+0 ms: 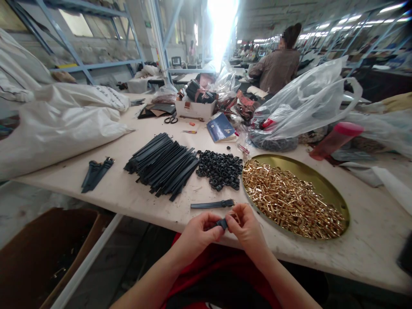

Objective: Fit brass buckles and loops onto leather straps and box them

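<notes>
Above the table's front edge, my left hand point(200, 234) is closed on a dark leather strap point(222, 223), most of it hidden by my fingers. My right hand point(248, 229) pinches the strap's other end, where a bit of gold buckle point(236, 218) shows between the fingers. Just beyond my hands lies a finished-looking strap point(212, 204) with a loop and a buckle. Farther back are a heap of dark straps point(162, 163) and a pile of small black loops point(219, 168). Right of them, a round gold tray point(317, 176) holds many gold buckles point(289, 199).
A few buckled straps point(96, 172) lie at the left, near a big white sack point(61, 124). Behind are scissors point(171, 119), a blue booklet point(221, 127), a white box point(195, 110), plastic bags point(299, 107) and a pink-lidded bottle point(337, 139). A person point(278, 64) is in the background.
</notes>
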Action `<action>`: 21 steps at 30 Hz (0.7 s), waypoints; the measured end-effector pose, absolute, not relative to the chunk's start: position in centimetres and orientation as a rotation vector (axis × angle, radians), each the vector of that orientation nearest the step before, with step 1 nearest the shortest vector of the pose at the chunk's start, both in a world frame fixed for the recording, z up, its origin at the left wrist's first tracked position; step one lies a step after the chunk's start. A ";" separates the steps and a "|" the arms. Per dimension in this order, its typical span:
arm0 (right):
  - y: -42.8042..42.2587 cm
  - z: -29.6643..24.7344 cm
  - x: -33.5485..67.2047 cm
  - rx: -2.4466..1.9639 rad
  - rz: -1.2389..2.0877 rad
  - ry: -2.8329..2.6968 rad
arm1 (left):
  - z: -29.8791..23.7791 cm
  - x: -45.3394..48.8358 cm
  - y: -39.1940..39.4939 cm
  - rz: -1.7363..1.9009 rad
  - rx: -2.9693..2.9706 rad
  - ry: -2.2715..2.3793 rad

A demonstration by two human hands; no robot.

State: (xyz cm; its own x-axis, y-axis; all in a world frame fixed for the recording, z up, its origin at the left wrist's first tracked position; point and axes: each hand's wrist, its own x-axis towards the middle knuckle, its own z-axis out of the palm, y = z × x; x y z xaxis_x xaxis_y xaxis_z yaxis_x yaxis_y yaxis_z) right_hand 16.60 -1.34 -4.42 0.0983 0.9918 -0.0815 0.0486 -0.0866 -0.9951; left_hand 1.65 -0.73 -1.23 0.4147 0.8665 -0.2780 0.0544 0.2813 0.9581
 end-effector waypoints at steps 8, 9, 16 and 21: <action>-1.6 -3.5 17.7 -1.280 1.561 -1.252 | -1.7 1.1 -1.2 0.615 0.980 0.941; -1.7 -3.4 17.8 -1.242 1.640 -1.197 | -1.6 1.1 -1.3 0.611 0.972 0.930; -2.6 -3.6 18.0 -1.207 1.755 -1.156 | -1.2 1.2 -2.0 0.545 0.982 0.920; -2.7 -3.5 18.1 -1.373 1.117 -1.735 | -2.5 1.2 -1.8 0.507 0.991 1.006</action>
State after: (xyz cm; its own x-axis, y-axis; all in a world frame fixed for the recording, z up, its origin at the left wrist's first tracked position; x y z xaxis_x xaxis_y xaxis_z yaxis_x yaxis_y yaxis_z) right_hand 18.06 -2.73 -3.46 -0.2396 0.9708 -0.0151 0.4158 0.0885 -0.9051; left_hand 1.20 -1.79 -2.52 0.4758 0.7487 -0.4616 0.0748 0.4885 0.8694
